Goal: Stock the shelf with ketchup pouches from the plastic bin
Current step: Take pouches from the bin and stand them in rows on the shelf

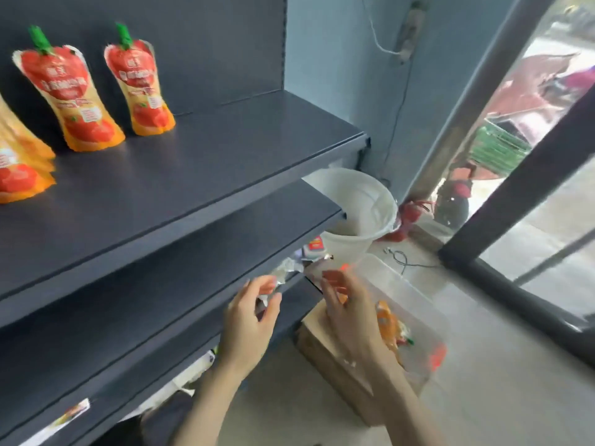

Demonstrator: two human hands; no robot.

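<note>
Two ketchup pouches (67, 91) (140, 82) with green caps stand upright on the dark upper shelf (206, 156), and more pouches (19, 169) crowd its left edge. Lower right, a clear plastic bin (415, 294) sits on a cardboard box (325, 352). An orange pouch (389, 326) lies inside the bin. My right hand (347, 313) reaches into the bin with fairly straight fingers, lying over that pouch. My left hand (249, 317) hovers beside the lower shelf's front edge, left of the bin, its fingers loosely curled and nothing plainly held.
A white bucket (363, 204) stands on the floor behind the bin. Crumpled silvery packaging (286, 268) lies under the middle shelf (193, 268). A glass door with a dark frame (515, 194) closes the right side. A thin cable (402, 259) trails on the floor.
</note>
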